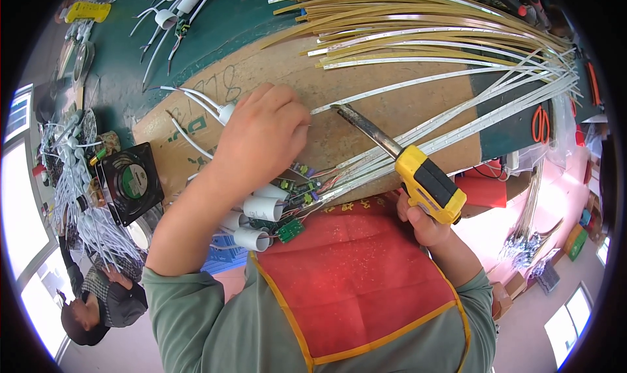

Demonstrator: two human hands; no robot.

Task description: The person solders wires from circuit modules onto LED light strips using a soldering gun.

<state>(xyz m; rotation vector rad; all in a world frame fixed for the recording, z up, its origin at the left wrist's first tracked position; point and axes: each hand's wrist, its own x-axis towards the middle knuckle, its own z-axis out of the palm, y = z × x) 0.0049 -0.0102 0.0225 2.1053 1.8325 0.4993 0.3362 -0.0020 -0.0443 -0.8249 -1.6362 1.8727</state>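
My right hand (pixel 424 224) is wrapped round a yellow and black soldering gun (pixel 431 185). Its dark metal tip points up and left, at or just above a white LED strip (pixel 392 88). My left hand (pixel 269 134) is closed near the left end of that strip, its fingertips hidden. From under its left side sticks out a white lamp cap (pixel 226 113) with white wires. Below my left wrist, against my red apron (pixel 353 262), lie several white caps (pixel 262 208) and green circuit boards (pixel 290 230), with more LED strips (pixel 450 130) running off to the right.
Cardboard (pixel 418 108) covers part of the green table (pixel 215 20). Yellowish and white strips (pixel 405 30) lie at the back. A black fan (pixel 130 182) stands at left beside a heap of white wires (pixel 72 183). Orange-handled scissors (pixel 540 123) lie at right. Another person (pixel 108 294) is at lower left.
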